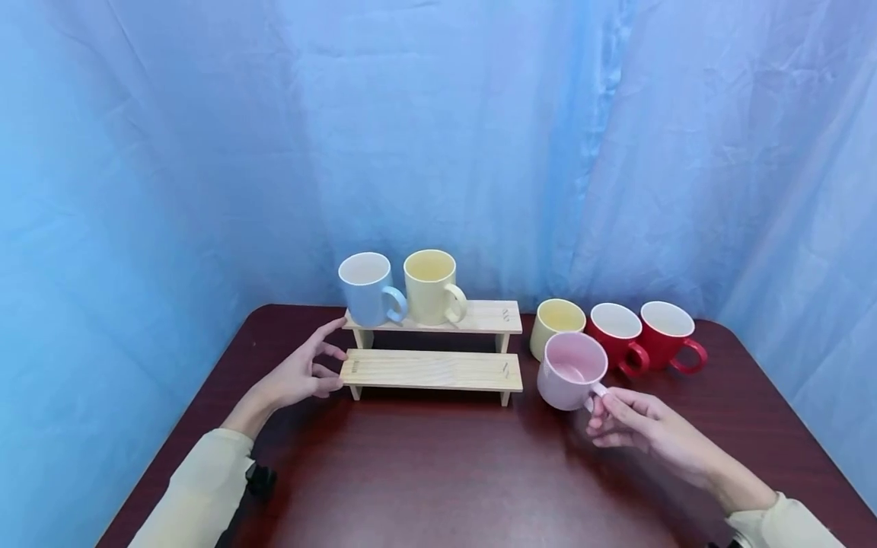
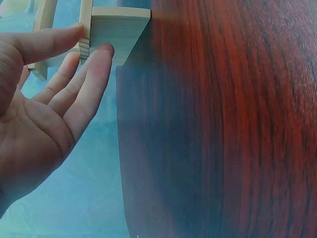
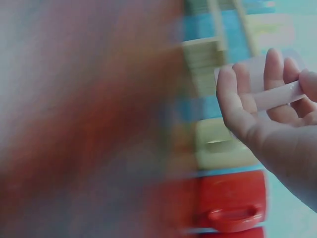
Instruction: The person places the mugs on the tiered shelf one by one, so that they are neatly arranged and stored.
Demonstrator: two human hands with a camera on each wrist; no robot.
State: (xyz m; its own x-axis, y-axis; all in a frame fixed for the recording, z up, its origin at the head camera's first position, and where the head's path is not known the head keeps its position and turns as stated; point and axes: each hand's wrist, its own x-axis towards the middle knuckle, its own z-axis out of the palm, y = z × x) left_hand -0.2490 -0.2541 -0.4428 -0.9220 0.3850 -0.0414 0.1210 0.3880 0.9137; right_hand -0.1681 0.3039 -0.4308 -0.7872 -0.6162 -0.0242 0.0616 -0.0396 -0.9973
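In the head view, the pink mug [image 1: 563,384] is held by the right hand [image 1: 633,426], whose thumb and fingers are clamped on the handle [image 1: 597,393]. The mug's body lies to the left of those fingers and a little farther from the person, mouth up, its axis close to upright, the handle turned back toward the hand. The mug sits just beside the right end of the lower shelf [image 1: 432,371], apart from it, and partly covers the loose yellow mug [image 1: 543,335] behind; two red mugs [image 1: 612,342] stand to the right. The left hand [image 1: 298,377] is at the shelf's opposite end, so the right is far nearer the mug, which lies between its fingers and the shelf.

In the left wrist view, the fingers are extended and apart around the wooden end; whether each fingertip touches cannot be told.

In the right wrist view, fingers curl round the pale handle, the mug's body showing behind them; much of the remaining picture is blurred.
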